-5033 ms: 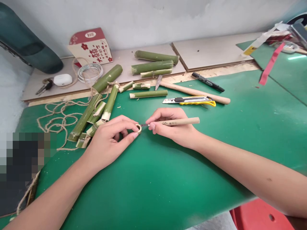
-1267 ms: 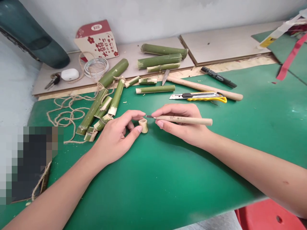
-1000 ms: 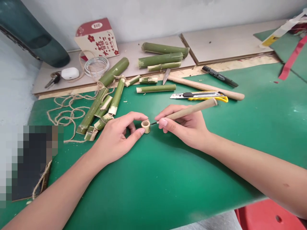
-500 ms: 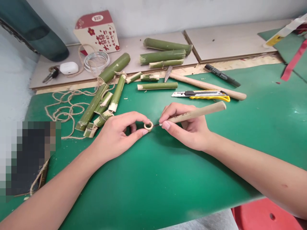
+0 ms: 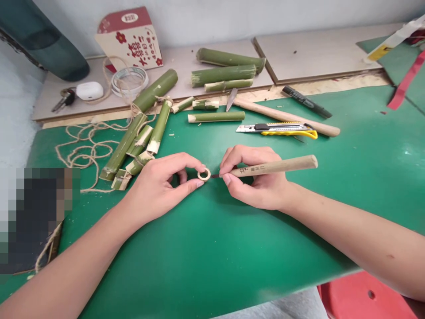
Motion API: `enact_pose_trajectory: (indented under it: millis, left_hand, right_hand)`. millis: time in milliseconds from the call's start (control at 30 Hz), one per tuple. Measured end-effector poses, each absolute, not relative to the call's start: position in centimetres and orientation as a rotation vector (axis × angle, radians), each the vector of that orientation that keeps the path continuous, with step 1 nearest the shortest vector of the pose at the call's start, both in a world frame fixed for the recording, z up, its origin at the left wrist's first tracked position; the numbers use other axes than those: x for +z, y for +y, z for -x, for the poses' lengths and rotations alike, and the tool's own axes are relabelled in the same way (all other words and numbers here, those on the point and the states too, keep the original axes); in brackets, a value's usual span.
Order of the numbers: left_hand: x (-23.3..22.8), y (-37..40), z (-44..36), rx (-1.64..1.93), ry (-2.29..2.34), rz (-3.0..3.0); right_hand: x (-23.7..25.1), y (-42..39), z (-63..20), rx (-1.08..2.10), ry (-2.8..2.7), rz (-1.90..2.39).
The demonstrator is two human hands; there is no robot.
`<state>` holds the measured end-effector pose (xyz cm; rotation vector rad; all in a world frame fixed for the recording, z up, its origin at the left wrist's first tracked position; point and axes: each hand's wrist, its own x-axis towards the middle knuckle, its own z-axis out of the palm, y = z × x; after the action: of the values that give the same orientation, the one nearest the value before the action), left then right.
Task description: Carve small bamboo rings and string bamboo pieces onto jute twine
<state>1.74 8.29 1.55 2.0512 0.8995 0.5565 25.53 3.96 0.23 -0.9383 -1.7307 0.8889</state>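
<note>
Between the thumb and forefinger of my left hand (image 5: 169, 181) is a small pale bamboo ring (image 5: 203, 174), its round opening facing me. My right hand (image 5: 254, 177) grips a carving knife (image 5: 282, 165) like a pen. The wooden handle, marked with dark characters, points out to the right. Its thin dark blade reaches left to the ring's right edge; whether it touches the ring I cannot tell. Both hands rest low over the green tabletop (image 5: 212, 257).
Behind my hands lie a yellow utility knife (image 5: 279, 129), a hammer (image 5: 285, 116) and a black marker (image 5: 307, 102). Several cut bamboo pieces (image 5: 215, 117) are scattered at the back and left, beside tangled twine (image 5: 86, 146). A red stool (image 5: 361, 297) stands below the front edge.
The carving knife's handle has swung lower and further right, turning its marked side toward me. My left hand still holds the ring. The whole view has shifted slightly.
</note>
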Motion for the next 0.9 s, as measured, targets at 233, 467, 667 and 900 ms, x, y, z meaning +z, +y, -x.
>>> enact_pose_trajectory:
  millis: [233, 467, 667, 900]
  left_hand:
    - [1.48, 8.43, -1.71, 0.571, 0.907, -2.03]
    - [1.44, 8.49, -1.81, 0.595, 0.914, -1.989]
    - [1.17, 8.52, -1.75, 0.622, 0.895, -1.948]
    - [1.05, 8.62, -1.56, 0.608, 0.921, -1.953]
  right_hand:
    - [0.3, 3.5, -25.62, 0.777, -1.805, 0.973]
    - [0.73, 3.45, -25.6, 0.792, -1.83, 0.967]
    - [0.58, 3.74, -25.53, 0.767, -1.832, 0.831]
    - [0.57, 4.1, -25.77, 0.815, -1.863, 0.775]
